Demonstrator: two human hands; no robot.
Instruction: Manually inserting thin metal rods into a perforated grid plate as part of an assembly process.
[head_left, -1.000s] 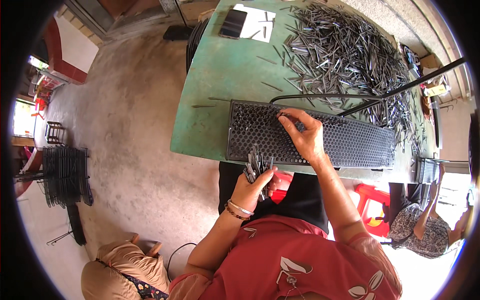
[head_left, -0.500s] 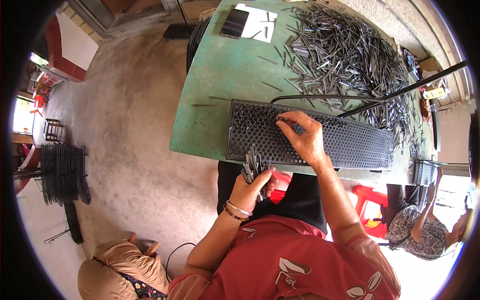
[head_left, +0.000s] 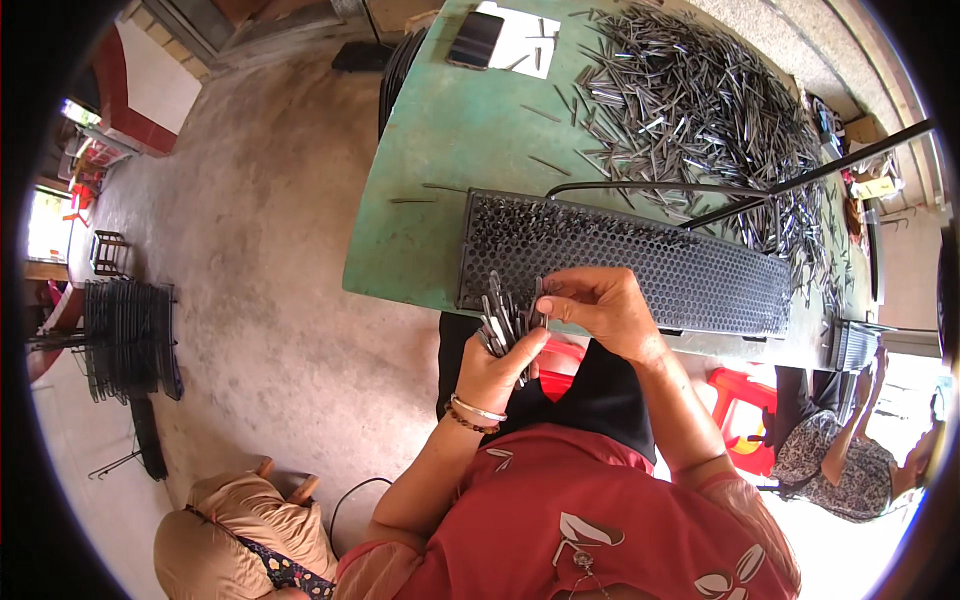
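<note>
My left hand [head_left: 497, 372] is closed round a bundle of thin dark strips [head_left: 497, 312], which stick up past the thumb at the near edge of the table. Right beside the bundle, my right hand [head_left: 615, 312] pinches a single dark strip [head_left: 540, 300] between thumb and fingers. Just beyond both hands lies a long black panel [head_left: 690, 280] full of round holes in rows. Small dark pieces sit in the holes along its far left part. Whether the pinched strip is fully free of the bundle, I cannot tell.
A big heap of loose dark strips [head_left: 700, 120] covers the table's far right. A black metal bar [head_left: 840, 165] crosses above the panel. On the green table [head_left: 430, 150] lie a phone [head_left: 475, 40] and white paper [head_left: 540, 50]. Another person [head_left: 835, 465] is at the right.
My right hand has moved from the panel's holes down and left to the bundle, where it now pinches a strip. My left hand stays in nearly the same place.
</note>
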